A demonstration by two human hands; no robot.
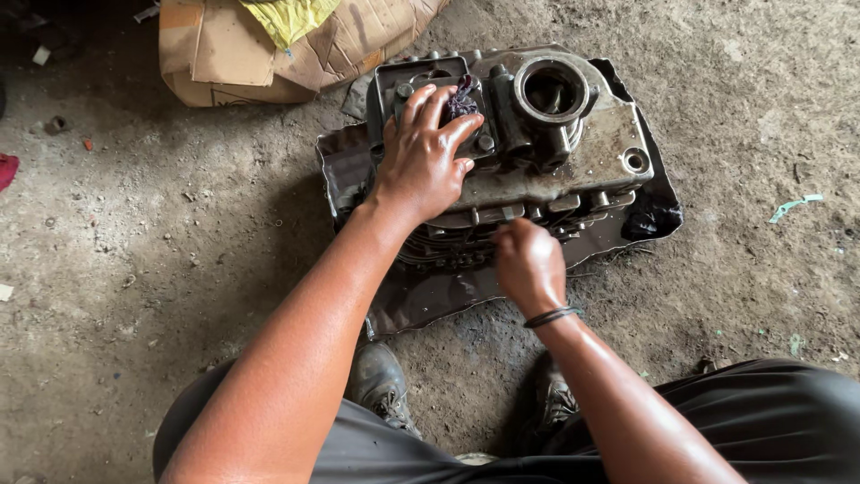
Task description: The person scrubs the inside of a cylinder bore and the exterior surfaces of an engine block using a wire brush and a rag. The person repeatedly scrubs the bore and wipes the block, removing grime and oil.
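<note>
Resting on a dark metal sheet (430, 305) laid over the dirt floor (161, 251), the greasy engine block (555, 170) sits just ahead of the person's shoes (381, 385). The left hand (423, 161) lies flat on top of it with fingers spread wide, pressing down beside a dark purple rag (462, 99) stuffed into an opening — it grips nothing, only steadies. The right hand (528, 264) is closed in a fist against the finned front edge of the block; whether it pinches a small tool or part I cannot tell. To my eye the work goes best with the left palm kept firm so the block does not rock, and the right working in short, controlled strokes. A large round bore (551, 90) stands open at the top right; torn cardboard (242, 54) lies well beyond.
</note>
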